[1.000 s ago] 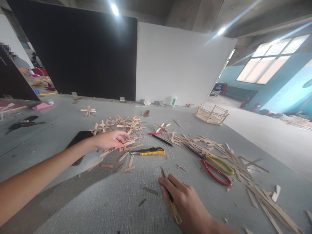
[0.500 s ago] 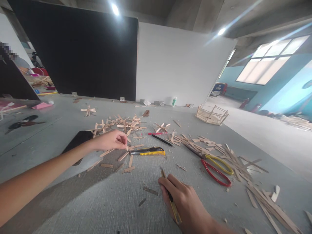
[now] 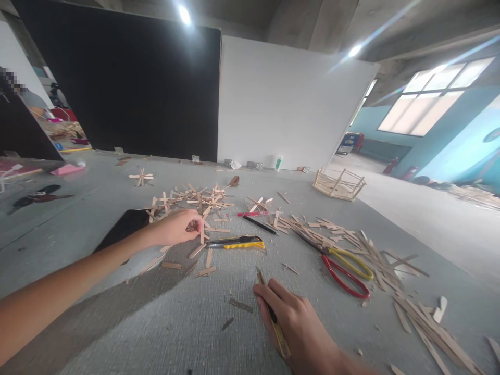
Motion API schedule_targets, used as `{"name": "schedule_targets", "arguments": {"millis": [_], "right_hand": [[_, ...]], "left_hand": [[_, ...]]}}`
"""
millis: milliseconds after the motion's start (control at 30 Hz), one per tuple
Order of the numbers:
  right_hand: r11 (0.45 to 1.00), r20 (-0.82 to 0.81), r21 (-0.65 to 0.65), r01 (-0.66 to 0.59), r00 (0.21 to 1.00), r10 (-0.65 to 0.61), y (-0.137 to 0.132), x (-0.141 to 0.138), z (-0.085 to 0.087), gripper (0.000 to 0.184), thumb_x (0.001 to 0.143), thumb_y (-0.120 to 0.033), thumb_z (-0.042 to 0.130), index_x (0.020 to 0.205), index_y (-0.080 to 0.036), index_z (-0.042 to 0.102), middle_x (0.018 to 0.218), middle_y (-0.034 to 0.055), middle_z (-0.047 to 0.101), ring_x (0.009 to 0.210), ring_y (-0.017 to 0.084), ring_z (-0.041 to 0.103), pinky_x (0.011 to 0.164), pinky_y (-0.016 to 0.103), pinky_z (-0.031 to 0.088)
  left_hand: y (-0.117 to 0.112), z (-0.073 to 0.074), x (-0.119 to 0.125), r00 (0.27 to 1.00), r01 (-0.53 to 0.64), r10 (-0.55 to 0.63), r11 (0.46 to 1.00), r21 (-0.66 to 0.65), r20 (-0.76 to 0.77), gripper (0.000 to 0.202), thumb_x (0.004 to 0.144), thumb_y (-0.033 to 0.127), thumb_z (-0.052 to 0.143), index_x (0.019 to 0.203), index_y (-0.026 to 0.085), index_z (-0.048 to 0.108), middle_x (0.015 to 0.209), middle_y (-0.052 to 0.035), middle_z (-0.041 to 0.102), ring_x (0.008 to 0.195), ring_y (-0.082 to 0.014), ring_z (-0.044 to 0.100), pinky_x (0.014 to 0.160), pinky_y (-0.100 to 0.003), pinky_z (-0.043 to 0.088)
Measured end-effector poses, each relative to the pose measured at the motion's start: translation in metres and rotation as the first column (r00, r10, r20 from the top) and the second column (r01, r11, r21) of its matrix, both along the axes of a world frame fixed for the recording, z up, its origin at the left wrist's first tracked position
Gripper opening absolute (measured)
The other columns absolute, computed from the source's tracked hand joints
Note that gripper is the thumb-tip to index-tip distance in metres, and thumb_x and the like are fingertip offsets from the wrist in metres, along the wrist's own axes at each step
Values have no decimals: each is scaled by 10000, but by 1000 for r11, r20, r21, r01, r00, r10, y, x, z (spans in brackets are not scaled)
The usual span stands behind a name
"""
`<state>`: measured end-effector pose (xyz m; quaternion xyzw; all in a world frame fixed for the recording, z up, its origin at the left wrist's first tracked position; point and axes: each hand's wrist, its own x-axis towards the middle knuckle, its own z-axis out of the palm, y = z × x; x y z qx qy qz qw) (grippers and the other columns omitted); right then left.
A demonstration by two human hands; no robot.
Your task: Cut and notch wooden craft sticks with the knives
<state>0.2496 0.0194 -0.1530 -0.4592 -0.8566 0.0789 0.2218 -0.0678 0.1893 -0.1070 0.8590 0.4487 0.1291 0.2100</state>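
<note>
My left hand (image 3: 185, 227) is closed in a pinch, and a short wooden craft stick (image 3: 202, 236) points down from its fingertips. In my right hand (image 3: 295, 317), low in the view, is a slim box cutter (image 3: 279, 333) with its blade pointing away from me. Between the hands lies a second box cutter (image 3: 238, 242), yellow and black, close to the left fingertips. Cut stick pieces (image 3: 205, 272) are scattered around it. Just in front of my right hand rest two dark blade bits (image 3: 241, 305).
Red-and-yellow-handled scissors (image 3: 347, 271) lie at right beside a pile of thin wood strips (image 3: 433, 328). A black pen (image 3: 260, 225) and a heap of craft sticks (image 3: 203, 199) are farther back. A dark phone-like slab (image 3: 121, 229) sits under my left forearm. A small stick frame (image 3: 339, 185) stands near the right edge.
My left hand has shifted slightly up, away from the yellow box cutter, and more of its stick shows. The right hand stays in place with its cutter.
</note>
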Motion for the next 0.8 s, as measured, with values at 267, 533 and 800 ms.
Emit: {"name": "schedule_targets", "arguments": {"millis": [267,533,800], "right_hand": [[1000,3,-7,7,1000,-7,0,1,2,259,1050,-121,372,1035,-187,622,885,57,645,686,161,698,619,258,538],[1000,-3,13,-8,1000,8,1,0,-1,261,1062,-138,349,1030,-193,603,879,56,637,682,169,694,605,269,526],[1000,16,19,-10,1000,10,1,0,1,254,1062,-144,354,1032,-196,602,871,50,633,663,168,687,595,267,520]], "left_hand": [[1,-10,1,998,57,-55,996,66,-28,243,923,238,528,1084,242,710,1173,-81,664,931,-223,664,763,-299,468],[-5,-7,9,998,53,-55,977,204,3,205,976,215,491,794,202,586,786,-25,635,649,-163,575,598,-266,369],[-48,20,37,978,-5,-80,913,408,191,79,1031,213,455,1001,213,528,815,6,602,674,-135,566,638,-258,417]]}}
